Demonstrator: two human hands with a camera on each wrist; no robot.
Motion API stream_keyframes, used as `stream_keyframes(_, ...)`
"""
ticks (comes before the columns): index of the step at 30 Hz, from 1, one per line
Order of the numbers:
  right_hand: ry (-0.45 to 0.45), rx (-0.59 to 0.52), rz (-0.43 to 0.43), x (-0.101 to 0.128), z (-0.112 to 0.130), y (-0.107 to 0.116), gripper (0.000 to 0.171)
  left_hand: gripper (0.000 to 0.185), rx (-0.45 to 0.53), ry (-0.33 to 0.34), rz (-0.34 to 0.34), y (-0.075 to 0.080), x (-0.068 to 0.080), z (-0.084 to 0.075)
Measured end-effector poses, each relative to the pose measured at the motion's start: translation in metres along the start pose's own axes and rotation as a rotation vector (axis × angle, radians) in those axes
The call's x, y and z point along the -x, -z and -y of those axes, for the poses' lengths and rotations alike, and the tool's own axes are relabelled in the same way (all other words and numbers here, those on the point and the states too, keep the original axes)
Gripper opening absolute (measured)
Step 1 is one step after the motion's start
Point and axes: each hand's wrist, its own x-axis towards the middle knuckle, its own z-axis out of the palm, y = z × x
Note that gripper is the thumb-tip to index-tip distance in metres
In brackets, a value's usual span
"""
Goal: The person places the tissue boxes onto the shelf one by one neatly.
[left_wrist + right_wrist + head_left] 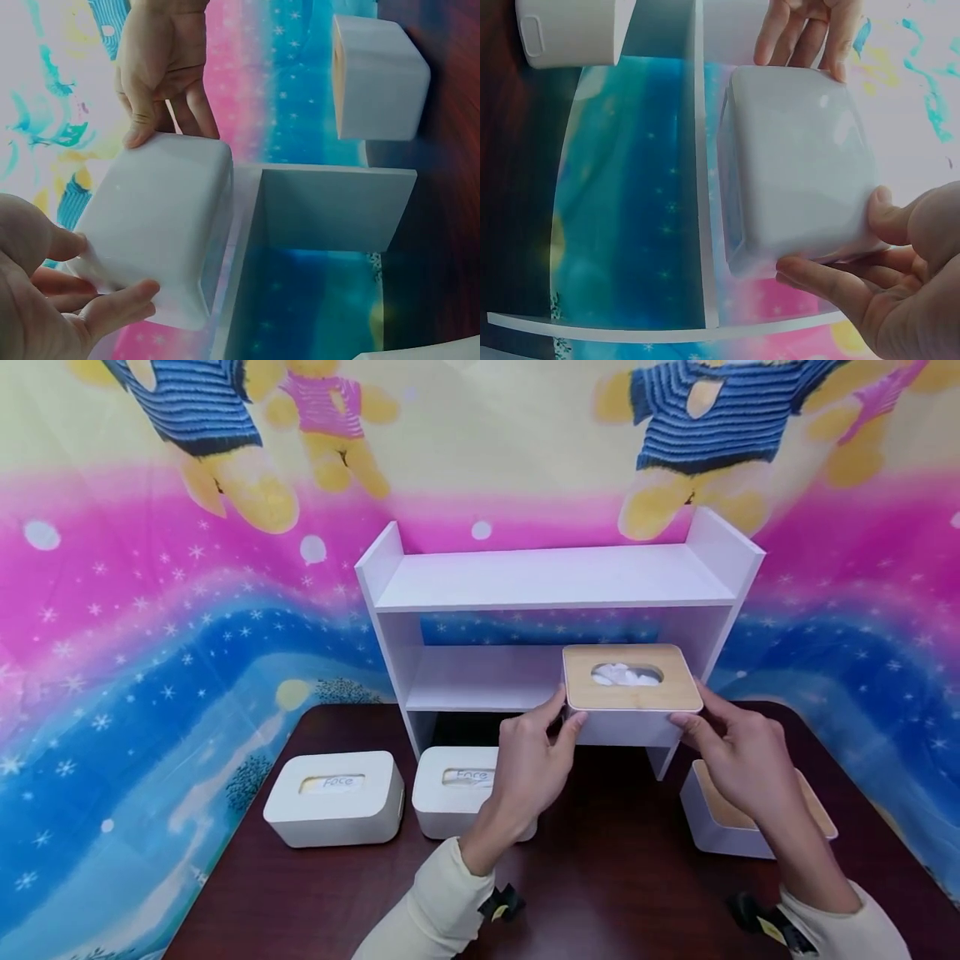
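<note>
We have the white rectangular tissue box with a pale wooden lid point(632, 693) between both hands, right of centre in the head view. Our left hand point(528, 768) pinches its near left corner with thumb and fingertips; our right hand point(738, 760) clasps its right end the same way. The wrist views confirm it: fingers curl round the box's short ends from both sides. The box sits at the front edge of the lower board of the white two-tier desktop shelf point(555, 578), at that board's right end; whether its base already rests fully there we cannot tell.

We judge the step in hand to be seating this box on the lower tier. The next move likely calls for sliding it level and squarely back until it clears the front edge, then easing both grips off together.

On the dark brown wooden table point(615, 877) stand two white boxes with white lids point(335, 797) at lower left, and another wood-lidded white box point(712, 827) beneath our right hand.
</note>
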Motion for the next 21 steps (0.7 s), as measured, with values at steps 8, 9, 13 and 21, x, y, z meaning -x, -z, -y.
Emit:
stream_keyframes(8,-0.087,-0.059,-0.002,-0.017,-0.003,-0.004,0.059,0.048,-0.026,0.003,-0.044,-0.011,-0.017,0.009)
stream_keyframes(9,-0.091,-0.077,-0.007,-0.02,-0.003,-0.005,0.058,0.047,-0.027,0.008,-0.047,-0.012,-0.02,0.01)
stream_keyframes(13,-0.128,-0.134,-0.025,-0.028,-0.004,-0.01,0.057,0.045,-0.017,0.022,-0.072,-0.016,-0.03,0.014)
stream_keyframes(21,-0.21,-0.23,-0.109,-0.04,-0.01,-0.022,0.052,0.039,0.009,0.056,-0.121,-0.024,-0.045,0.021)
